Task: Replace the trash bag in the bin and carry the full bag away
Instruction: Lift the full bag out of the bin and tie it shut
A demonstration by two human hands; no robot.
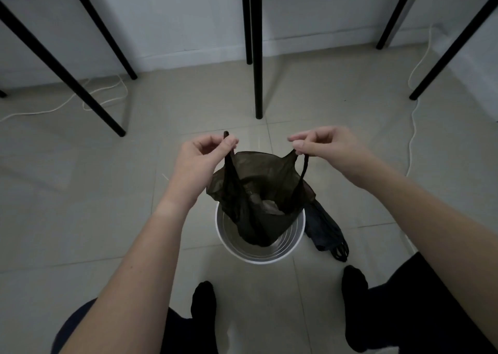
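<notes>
Two hands lift a dark bag (258, 192) from the white bin (260, 256): left hand (200, 159) and right hand (323, 144) each have fingers pinched on a handle, held apart so the mouth stays open.

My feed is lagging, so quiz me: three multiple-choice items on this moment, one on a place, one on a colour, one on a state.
1. Where does the dark folded bag lie?
A. on the floor right of the bin
B. inside the bin
C. beside a table leg

2. What colour is the bin?
A. black
B. white
C. green

3. How is the full bag held?
A. left hand only
B. tied shut
C. one handle in each hand, mouth open

Key: 1 A, it lies against the bin's right side. 2 B, its rim is white. 3 C, left hand and right hand each pinch a handle.
</notes>
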